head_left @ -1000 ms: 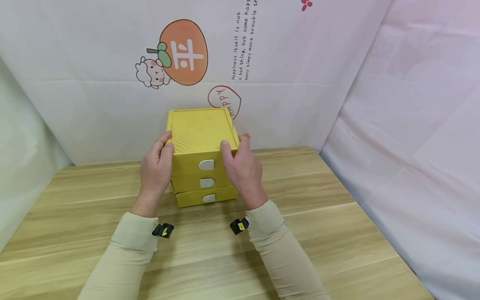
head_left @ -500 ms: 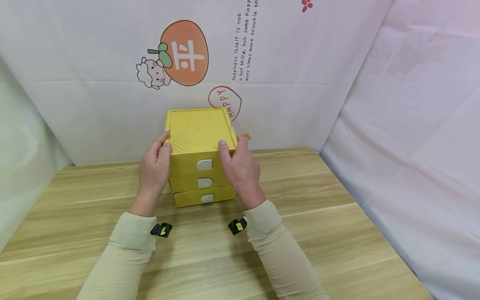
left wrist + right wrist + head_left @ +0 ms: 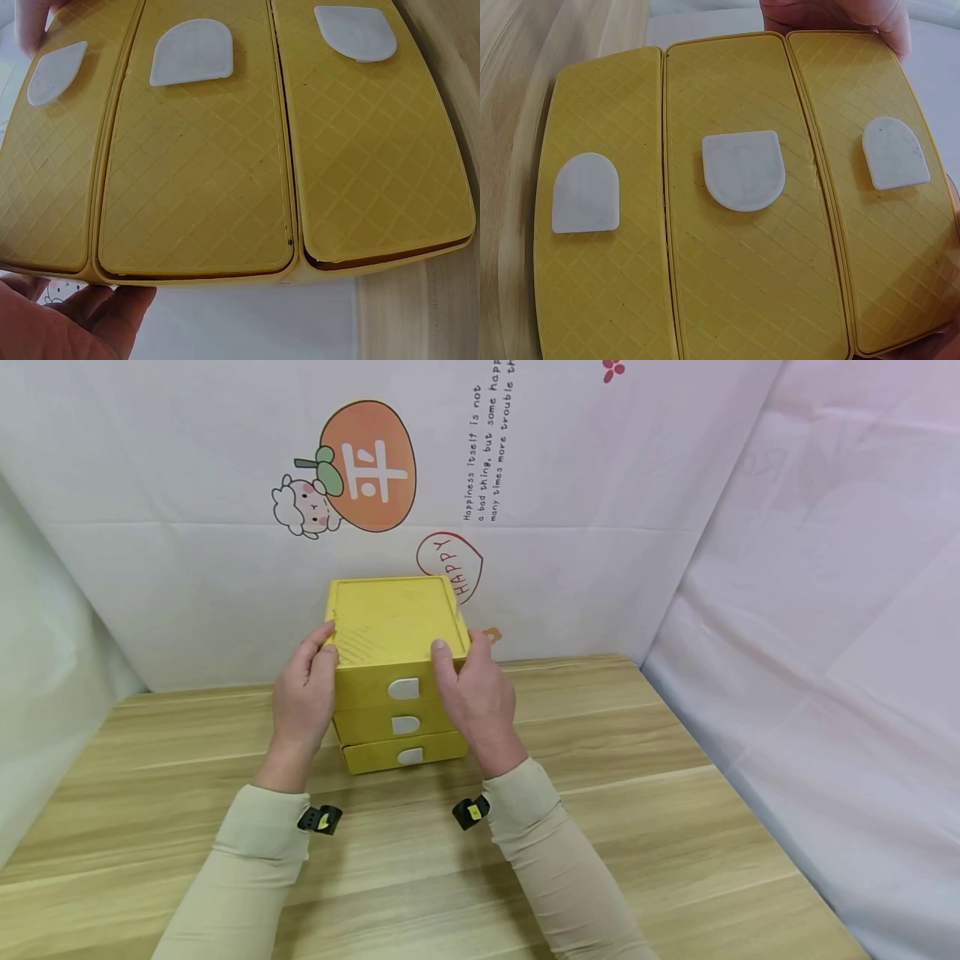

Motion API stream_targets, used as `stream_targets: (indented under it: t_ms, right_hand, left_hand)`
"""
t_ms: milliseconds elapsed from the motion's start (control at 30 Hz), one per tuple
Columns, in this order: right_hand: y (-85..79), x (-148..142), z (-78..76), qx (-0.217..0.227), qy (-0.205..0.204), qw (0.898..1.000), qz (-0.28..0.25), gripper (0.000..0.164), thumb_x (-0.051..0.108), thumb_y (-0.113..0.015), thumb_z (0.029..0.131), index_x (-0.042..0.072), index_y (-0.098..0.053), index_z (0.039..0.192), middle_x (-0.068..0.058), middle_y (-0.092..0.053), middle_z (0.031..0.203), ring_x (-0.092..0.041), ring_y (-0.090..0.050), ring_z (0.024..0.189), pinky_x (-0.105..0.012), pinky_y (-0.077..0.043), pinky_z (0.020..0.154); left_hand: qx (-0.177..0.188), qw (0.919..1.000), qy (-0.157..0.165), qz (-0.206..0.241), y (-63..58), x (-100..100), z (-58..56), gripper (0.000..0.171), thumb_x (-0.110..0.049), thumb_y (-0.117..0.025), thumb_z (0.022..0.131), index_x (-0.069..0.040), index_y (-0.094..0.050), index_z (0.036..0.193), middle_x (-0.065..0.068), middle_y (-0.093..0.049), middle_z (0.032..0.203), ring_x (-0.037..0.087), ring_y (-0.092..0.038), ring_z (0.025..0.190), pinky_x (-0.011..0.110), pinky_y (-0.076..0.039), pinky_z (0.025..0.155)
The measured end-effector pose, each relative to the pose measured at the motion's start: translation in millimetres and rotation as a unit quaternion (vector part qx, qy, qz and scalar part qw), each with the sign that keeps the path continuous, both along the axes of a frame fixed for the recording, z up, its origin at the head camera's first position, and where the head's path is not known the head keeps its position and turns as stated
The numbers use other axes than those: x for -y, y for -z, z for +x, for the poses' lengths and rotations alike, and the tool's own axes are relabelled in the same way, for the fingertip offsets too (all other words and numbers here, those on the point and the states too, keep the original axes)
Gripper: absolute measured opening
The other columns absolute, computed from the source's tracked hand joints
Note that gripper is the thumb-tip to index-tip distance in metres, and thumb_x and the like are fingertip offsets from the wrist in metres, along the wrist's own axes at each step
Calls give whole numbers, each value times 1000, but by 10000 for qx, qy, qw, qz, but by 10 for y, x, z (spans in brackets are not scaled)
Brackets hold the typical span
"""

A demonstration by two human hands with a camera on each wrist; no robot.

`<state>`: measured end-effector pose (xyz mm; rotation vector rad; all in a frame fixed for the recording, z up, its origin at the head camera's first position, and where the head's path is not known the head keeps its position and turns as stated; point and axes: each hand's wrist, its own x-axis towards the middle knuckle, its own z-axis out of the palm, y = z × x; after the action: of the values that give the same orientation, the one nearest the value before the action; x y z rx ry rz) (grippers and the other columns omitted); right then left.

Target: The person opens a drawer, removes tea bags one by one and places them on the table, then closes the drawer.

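Observation:
A yellow three-drawer box (image 3: pixel 393 618) stands upright on the table, its drawer fronts facing me. Each front carries a white rounded pull tab (image 3: pixel 403 688) and a crosshatched texture. The bottom drawer (image 3: pixel 604 277) juts slightly forward of the others. My left hand (image 3: pixel 303 697) grips the box's upper left side, thumb at the top front corner and fingers along the side wall. On the other side, my right hand (image 3: pixel 480 697) holds the upper right, with its thumb lying on the top edge. In the left wrist view, the left fingers (image 3: pixel 124 319) press against the side.
The wood-grain table (image 3: pixel 600 810) spreads in front and to both sides. Close behind the box rises a white printed backdrop (image 3: pixel 570 585) with a cartoon and text. White cloth (image 3: pixel 825 652) hangs along the right. A black wrist strap (image 3: pixel 320 819) sits at each cuff.
Both hands and the drawer box have shifted slightly to the left across the table. The hold on each side stays the same.

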<state>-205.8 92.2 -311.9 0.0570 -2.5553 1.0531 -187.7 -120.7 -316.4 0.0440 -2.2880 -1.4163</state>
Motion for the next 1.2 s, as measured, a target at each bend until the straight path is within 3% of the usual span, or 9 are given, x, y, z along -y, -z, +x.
stream_targets:
  t_ms: [167,267,433,567,667,800,967,1067,1200]
  right_hand:
    - [10,5,-8,-11,-18,10000,-24,67,64,-34,102,12,-47,142,-6,-66,84,-24,-61,69,-39,-45,61]
    - [6,10,-9,-15,18,10000,-25,67,65,-34,102,12,-47,141,-6,-67,86,-25,-61,70,-40,-45,61]
    - [-8,17,-6,49,21,10000,-32,67,65,-34,102,12,-46,142,-7,-68,89,-25,-62,73,-41,-46,63]
    - [-14,19,-7,90,-17,10000,-34,67,66,-34,103,12,-46,142,-7,-68,90,-25,-62,73,-41,-46,63]
    - [-14,21,-5,122,6,9999,-6,69,66,-34,103,12,-46,143,-7,-68,91,-25,-62,74,-40,-46,63]
    - [-9,20,-7,123,6,9999,-10,70,67,-34,102,12,-46,144,-7,-68,91,-25,-62,74,-41,-46,63]
    - [-4,17,-7,115,9,9999,-14,71,68,-34,102,12,-46,144,-7,-70,95,-25,-63,77,-42,-47,65]
    - [-1,12,-4,109,-26,9999,3,71,68,-33,102,12,-45,145,-8,-70,95,-25,-64,76,-42,-47,64]
    - [5,-9,-8,64,-121,9999,-2,72,68,-33,103,11,-44,146,-9,-71,96,-26,-63,76,-42,-47,64]
  left_hand:
    - [-24,10000,2,0,9,4,-5,50,-44,-34,109,-31,-54,154,12,-59,97,13,-28,53,35,-31,57]
    - [-16,10000,75,16,2,10,-6,52,-45,-34,109,-29,-53,155,8,-67,128,16,-31,57,36,-33,64]
    - [74,9995,276,142,-16,27,-7,54,-46,-33,110,-26,-49,158,-6,-46,162,26,-37,72,38,-36,83]
    - [141,9985,430,295,-33,38,-2,56,-48,-32,110,-25,-47,159,-6,-43,164,27,-56,109,44,-38,100]
    - [135,9978,529,385,-45,49,2,59,-51,-31,110,-23,-47,159,-6,-42,165,21,-43,146,47,-34,118]
    - [174,9968,599,492,-58,66,-3,61,-54,-26,111,-23,-46,159,-8,-41,165,18,-31,155,46,-24,126]
    - [394,9942,727,691,-77,92,-7,57,-52,-30,111,-28,-45,160,-12,-39,166,16,-28,156,47,-24,126]
    - [541,9925,817,731,-96,119,-4,53,-49,-35,110,-32,-45,159,-12,-38,166,23,-59,120,37,-51,96]
    - [647,9902,984,746,-127,155,-20,50,-45,-37,110,-33,-46,158,-12,-40,165,20,-58,104,31,-40,68]
